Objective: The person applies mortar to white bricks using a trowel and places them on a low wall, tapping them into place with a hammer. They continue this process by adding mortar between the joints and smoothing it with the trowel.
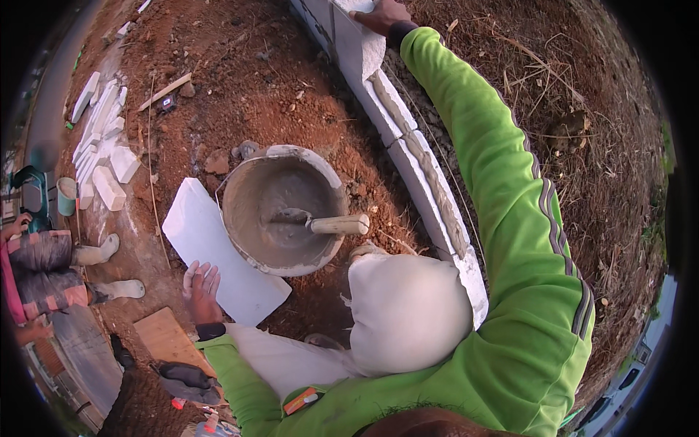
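Note:
My right hand (376, 16) grips the upper part of a pale lightweight block (360, 47) standing on a low block wall at the top of the view. A strip of wet grey mortar (426, 175) runs along the wall's top, beside a string line. My left hand (201, 291), fingers apart and dusty, is at the lower edge of a white block (193, 218) lying on the soil; I cannot tell whether it touches it. Right of that block is a bucket (328, 186) of grey mortar, with a wooden-handled trowel (338, 224) in it.
White block offcuts (109, 183) lie at left near a small pail (66, 197). Another person in rubber boots (127, 289) sits there. A wooden board (164, 339) and dark bundle (186, 382) are lower left. Reddish soil and dry grass (546, 73) flank the wall.

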The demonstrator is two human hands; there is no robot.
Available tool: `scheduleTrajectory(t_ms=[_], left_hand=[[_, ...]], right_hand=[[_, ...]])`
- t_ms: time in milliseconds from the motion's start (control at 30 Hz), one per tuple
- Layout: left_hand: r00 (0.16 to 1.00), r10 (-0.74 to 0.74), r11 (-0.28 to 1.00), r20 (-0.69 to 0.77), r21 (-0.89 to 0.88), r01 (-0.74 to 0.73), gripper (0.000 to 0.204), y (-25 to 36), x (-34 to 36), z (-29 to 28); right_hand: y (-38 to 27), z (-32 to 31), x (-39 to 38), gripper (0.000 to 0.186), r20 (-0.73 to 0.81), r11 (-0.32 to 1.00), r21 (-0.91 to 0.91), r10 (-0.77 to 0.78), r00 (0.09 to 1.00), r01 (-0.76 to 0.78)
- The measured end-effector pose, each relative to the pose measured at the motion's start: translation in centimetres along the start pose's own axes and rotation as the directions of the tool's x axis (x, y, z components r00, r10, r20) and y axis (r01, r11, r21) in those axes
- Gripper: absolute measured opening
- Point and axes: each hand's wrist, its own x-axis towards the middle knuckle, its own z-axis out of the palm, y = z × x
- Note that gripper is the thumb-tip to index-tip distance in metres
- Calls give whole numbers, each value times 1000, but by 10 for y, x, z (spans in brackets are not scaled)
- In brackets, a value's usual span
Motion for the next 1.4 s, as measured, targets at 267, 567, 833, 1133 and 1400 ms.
scheduleTrajectory(t_ms=[267,567,833,1133,1400], left_hand=[[1000,-12,1000,-18,21,12,45,2,15,28],[998,8,998,64,63,-12,47,-5,24,37],[996,-27,996,81,91,20,46,-6,36,49],[977,115,958,-178,280,-62,42,-28,59,-1],[987,103,945,-123,323,-59,44,-36,64,10]], right_hand=[[-4,-1,-10,71,-62,999,1,44,997,-44],[1,2,-3,72,-47,998,28,51,998,-50],[51,16,38,84,-145,986,-98,-146,979,133],[36,22,36,66,3,989,-54,-134,991,134],[36,23,30,64,-26,988,-76,-140,990,138]])
